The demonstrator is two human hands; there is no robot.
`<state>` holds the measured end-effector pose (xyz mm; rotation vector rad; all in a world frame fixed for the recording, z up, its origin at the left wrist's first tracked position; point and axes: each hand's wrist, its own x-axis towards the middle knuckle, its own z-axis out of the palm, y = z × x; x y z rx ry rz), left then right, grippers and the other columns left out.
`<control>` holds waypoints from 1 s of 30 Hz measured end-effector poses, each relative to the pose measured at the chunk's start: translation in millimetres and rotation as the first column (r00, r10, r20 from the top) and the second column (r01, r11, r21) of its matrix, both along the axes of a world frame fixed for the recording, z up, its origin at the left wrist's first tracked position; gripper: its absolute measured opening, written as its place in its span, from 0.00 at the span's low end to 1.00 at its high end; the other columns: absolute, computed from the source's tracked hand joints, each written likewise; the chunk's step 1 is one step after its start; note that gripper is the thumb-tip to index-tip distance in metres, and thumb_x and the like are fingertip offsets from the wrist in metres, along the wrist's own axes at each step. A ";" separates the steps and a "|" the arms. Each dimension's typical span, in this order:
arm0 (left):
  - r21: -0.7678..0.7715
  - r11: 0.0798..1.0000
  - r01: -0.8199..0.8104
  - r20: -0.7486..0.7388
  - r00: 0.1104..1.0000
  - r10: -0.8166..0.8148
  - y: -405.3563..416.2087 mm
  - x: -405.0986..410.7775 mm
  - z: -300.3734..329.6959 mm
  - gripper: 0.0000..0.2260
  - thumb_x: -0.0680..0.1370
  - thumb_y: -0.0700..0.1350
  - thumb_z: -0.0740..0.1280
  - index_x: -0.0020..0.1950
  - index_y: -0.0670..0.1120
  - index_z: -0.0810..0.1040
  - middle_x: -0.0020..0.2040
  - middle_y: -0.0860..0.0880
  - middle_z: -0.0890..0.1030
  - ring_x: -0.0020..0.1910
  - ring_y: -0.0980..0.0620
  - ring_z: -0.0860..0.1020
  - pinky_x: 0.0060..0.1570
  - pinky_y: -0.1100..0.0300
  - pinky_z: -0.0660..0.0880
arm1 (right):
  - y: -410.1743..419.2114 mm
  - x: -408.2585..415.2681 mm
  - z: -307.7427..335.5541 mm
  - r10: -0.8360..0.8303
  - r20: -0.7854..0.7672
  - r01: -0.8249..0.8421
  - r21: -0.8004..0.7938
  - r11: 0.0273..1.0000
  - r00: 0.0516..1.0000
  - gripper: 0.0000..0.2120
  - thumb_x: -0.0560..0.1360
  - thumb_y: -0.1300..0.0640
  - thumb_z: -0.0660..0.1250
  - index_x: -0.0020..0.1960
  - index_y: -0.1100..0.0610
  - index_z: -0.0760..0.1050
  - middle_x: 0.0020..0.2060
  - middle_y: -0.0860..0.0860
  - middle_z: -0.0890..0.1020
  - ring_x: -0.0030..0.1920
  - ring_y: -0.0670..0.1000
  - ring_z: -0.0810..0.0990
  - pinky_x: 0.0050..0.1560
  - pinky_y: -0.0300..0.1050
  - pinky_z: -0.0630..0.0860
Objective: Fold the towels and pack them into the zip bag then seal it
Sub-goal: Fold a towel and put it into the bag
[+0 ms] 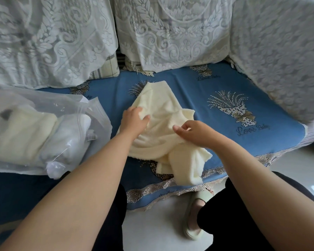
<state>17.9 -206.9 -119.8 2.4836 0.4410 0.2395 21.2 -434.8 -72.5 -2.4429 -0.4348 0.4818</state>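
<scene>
I see a cream towel (pixel 163 124), soft and rumpled, lying unfolded on the blue sofa cover (pixel 216 84), one end hanging over the front edge. My left hand (pixel 134 122) grips a bunch of it; my right hand (pixel 192 132) pinches a fold near the middle. The zip bag (pixel 43 131) lies left of the towel, open, with folded towels inside; how many, I cannot tell through the plastic.

Fuzzy cloth towel (pixel 163 113), glossy plastic bag (pixel 98 113)
</scene>
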 end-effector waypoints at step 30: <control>-0.370 0.884 0.286 -0.013 0.950 -0.312 -55.7 -52.2 59.5 0.23 0.75 0.38 0.64 0.69 0.55 0.72 0.67 0.56 0.73 0.63 0.57 0.71 0.55 0.65 0.66 | -35.9 3.7 31.6 -0.235 -0.352 0.422 0.723 0.546 0.906 0.05 0.78 0.65 0.63 0.48 0.59 0.77 0.38 0.54 0.79 0.37 0.49 0.77 0.38 0.40 0.78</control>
